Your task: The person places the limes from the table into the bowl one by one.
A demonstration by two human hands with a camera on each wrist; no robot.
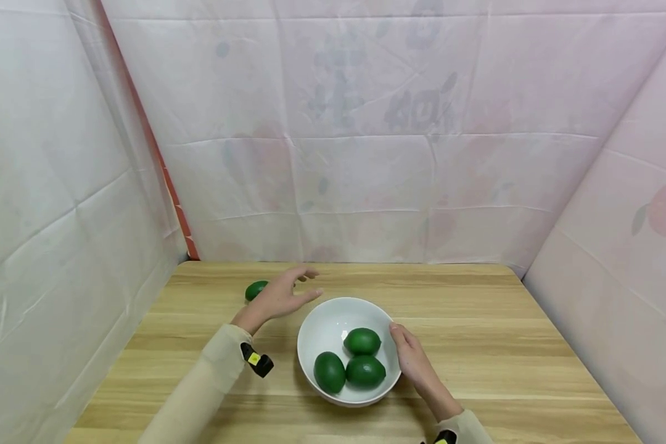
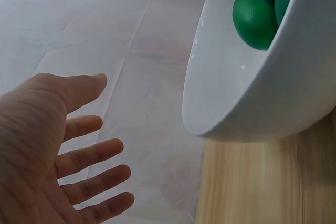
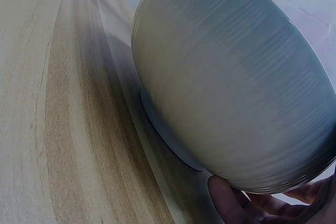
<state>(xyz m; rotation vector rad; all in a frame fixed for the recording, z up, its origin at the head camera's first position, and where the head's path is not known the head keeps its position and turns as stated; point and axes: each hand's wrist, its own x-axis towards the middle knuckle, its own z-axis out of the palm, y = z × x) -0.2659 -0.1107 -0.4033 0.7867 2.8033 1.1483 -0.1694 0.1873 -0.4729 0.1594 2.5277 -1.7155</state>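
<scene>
A white bowl (image 1: 348, 398) stands on the wooden table with three green limes in it: one at the back (image 1: 362, 341), one at front left (image 1: 330, 372) and one at front right (image 1: 365, 372). My right hand (image 1: 416, 364) grips the bowl's right side, thumb at the rim; the right wrist view shows its fingers (image 3: 226, 198) against the outer wall. To the bowl's upper left, my left hand (image 1: 283, 295) is held with fingers spread and nothing in it. Partly hidden behind that hand is another lime (image 1: 255, 290) on the table.
The wooden table (image 1: 477, 320) ends at a pale printed cloth (image 1: 361, 203) hanging behind it. Similar cloths hang on the left (image 1: 61, 216) and right (image 1: 633, 259). A wrist camera (image 1: 257, 360) sits on the left sleeve.
</scene>
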